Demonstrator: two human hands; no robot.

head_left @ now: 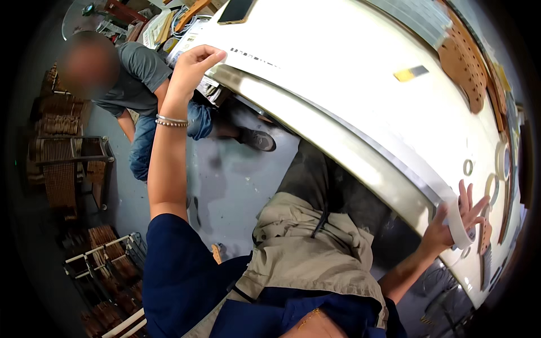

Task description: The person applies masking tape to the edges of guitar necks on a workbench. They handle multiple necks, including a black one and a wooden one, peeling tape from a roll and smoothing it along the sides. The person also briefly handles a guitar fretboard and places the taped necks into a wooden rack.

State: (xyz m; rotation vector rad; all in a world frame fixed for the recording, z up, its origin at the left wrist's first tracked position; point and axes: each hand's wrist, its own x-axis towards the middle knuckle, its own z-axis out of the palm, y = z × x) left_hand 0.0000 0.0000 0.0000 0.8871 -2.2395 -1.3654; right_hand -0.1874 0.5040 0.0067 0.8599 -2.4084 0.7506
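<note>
Here's the big one: the white table (pixel 349 73) sweeps from the top of the frame down to the right. A seated co-worker (pixel 135 65) fills the upper left, behind your left forearm in this view; a shift there could jog that arm, though you can't gauge the gap from here.

Along the table's near edge runs a long pale strip (pixel 394 147), tape by its look, slanting from the upper middle to the lower right. Let one end slacken and it could twist or stick down crooked.

Your left hand (pixel 194 65), upper left, has thumb and fingertips drawn together at the table's edge. Whether the strip's end is between them, I can't tell; if so, a light pinch could let it slip.

Over to the lower right: your right hand (pixel 453 222) has hold of the pale roll (pixel 459 225), fingers fanned wide. Whether they pass through the ring, I can't make out. With that splayed grip, a sudden tug could roll it off your palm.

Smaller now: a dark phone (pixel 236 10) lies at the top, a yellow-and-grey flat tool (pixel 411 73) at upper right. Tiniest, a small ring (pixel 468 167) sits just above your right fingers, easy to knock if they swing up.
</note>
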